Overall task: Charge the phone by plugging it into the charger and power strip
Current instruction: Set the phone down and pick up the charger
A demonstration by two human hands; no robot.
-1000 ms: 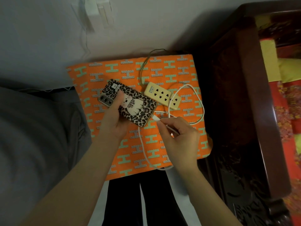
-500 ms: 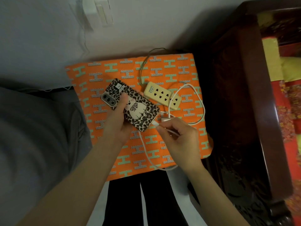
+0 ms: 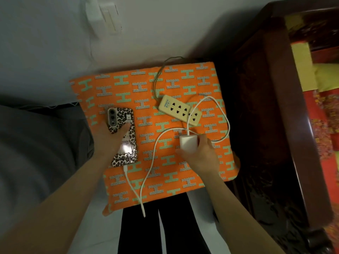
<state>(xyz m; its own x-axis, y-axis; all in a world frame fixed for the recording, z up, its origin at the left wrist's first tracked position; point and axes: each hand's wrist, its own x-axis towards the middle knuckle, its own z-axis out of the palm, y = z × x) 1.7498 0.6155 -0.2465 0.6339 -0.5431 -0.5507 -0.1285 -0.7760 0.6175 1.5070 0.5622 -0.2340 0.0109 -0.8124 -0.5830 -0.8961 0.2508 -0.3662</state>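
A phone in a leopard-print case [image 3: 124, 138] lies face down on the orange patterned cloth [image 3: 183, 79], with my left hand [image 3: 110, 140] resting on its left side. The white cable [image 3: 146, 173] is plugged into the phone's near end and loops off the cloth's front edge and back. My right hand [image 3: 200, 153] grips the white charger block [image 3: 188, 142] at the cable's other end. The cream power strip [image 3: 178, 110] lies just beyond the charger, sockets up, with the cable crossing its right end.
The cloth covers a small stand against a white wall. A dark carved wooden bed frame [image 3: 266, 125] stands close on the right. A grey fabric mass [image 3: 36, 153] lies to the left. A wall socket with a plug [image 3: 104, 15] sits high on the wall.
The cable end has gone into the phone. My left hand has laid the phone down on the cloth further left. My right hand let go of the cable end and took the charger block.
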